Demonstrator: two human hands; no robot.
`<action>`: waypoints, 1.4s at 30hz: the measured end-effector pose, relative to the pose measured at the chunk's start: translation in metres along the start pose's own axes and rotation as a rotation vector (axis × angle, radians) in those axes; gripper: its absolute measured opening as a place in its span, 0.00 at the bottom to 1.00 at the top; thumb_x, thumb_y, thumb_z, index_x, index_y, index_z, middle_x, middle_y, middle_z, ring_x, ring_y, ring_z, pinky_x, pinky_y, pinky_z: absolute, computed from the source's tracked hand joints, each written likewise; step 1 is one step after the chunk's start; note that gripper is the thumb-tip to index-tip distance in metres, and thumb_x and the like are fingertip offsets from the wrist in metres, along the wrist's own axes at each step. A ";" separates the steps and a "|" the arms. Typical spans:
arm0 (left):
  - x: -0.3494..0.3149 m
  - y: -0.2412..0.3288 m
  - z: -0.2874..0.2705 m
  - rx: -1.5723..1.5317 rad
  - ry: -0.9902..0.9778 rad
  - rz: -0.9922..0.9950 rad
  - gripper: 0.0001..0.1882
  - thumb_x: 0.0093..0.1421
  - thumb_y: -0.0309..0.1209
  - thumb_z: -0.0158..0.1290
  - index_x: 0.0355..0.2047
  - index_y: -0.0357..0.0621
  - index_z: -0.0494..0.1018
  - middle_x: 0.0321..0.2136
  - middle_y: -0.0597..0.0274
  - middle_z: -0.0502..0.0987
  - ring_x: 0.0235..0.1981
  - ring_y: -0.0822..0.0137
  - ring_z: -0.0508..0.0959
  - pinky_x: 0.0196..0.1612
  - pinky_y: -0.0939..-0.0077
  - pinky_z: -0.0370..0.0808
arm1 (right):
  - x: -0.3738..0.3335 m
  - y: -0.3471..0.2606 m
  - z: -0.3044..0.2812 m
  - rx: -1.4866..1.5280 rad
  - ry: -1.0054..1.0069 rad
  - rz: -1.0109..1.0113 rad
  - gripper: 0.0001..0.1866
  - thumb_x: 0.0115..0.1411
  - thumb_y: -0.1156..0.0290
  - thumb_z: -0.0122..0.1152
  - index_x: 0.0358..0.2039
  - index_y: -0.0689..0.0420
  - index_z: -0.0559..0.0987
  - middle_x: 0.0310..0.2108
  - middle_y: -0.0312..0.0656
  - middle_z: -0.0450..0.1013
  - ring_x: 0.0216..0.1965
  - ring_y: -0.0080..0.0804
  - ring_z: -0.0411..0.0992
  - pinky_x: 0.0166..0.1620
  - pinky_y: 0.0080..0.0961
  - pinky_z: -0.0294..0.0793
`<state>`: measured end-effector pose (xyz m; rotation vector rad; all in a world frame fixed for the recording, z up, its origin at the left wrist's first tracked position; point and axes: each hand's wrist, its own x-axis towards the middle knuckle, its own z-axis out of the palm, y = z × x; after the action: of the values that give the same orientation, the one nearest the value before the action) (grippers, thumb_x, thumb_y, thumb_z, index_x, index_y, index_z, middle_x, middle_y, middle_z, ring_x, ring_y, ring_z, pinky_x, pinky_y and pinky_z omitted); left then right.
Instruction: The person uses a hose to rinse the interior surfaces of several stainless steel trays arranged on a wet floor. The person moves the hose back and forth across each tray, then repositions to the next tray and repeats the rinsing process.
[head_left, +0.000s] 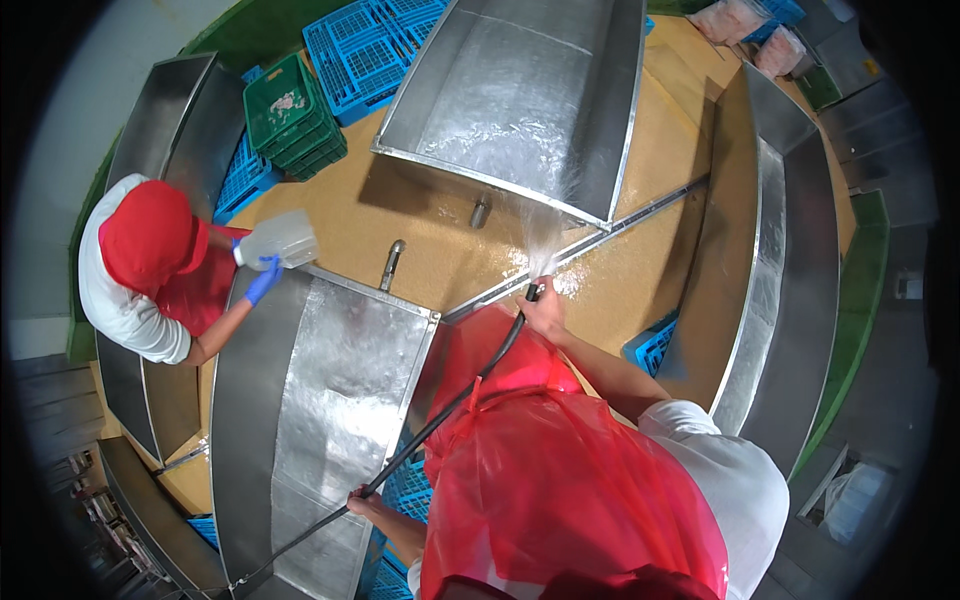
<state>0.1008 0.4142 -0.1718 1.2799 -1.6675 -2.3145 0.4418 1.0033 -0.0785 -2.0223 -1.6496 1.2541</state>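
My right hand (543, 308) grips the end of a black hose (470, 385) in front of me. A spray of water (541, 245) fans from its end onto the near edge and inside of a long stainless steel trough (500, 80). Water shines wet on the trough's metal bottom. Lower on the left, my left hand (366, 503) is closed around the same hose farther back. From there the hose runs down to the left, across a second steel trough (345, 400) beside me.
At left, a co-worker in a red cap (150, 240) holds a translucent jug (280, 240) in blue gloves. Green crates (290, 115) and blue pallets (360, 55) stand behind. Another steel trough (765, 260) lies at right. A drain channel (640, 222) crosses the tan floor (440, 250).
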 end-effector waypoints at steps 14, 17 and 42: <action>-0.071 -0.053 0.152 0.148 0.075 -0.057 0.07 0.52 0.27 0.37 0.17 0.44 0.60 0.15 0.62 0.63 0.16 0.64 0.65 0.25 0.66 0.70 | 0.072 -0.024 -0.084 -0.386 -0.037 0.054 0.36 0.38 0.53 0.73 0.41 0.66 0.72 0.36 0.56 0.75 0.40 0.50 0.75 0.44 0.37 0.74; -0.053 -0.058 0.156 0.134 0.133 -0.089 0.06 0.49 0.26 0.37 0.17 0.44 0.60 0.18 0.61 0.64 0.18 0.63 0.66 0.25 0.67 0.70 | 0.071 -0.049 -0.082 -0.407 -0.073 0.044 0.33 0.39 0.52 0.75 0.34 0.68 0.75 0.35 0.56 0.75 0.40 0.50 0.75 0.43 0.38 0.75; 0.039 -0.076 0.146 0.112 -0.052 -0.302 0.08 0.54 0.28 0.37 0.18 0.48 0.58 0.16 0.68 0.62 0.17 0.68 0.65 0.23 0.75 0.65 | 0.020 -0.178 -0.057 -0.471 0.058 -0.171 0.37 0.39 0.54 0.76 0.43 0.65 0.70 0.37 0.57 0.74 0.42 0.52 0.74 0.46 0.40 0.72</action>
<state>0.0179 0.5442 -0.2416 1.6086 -1.7507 -2.4638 0.3633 1.0978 0.0635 -2.0739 -2.1938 0.7943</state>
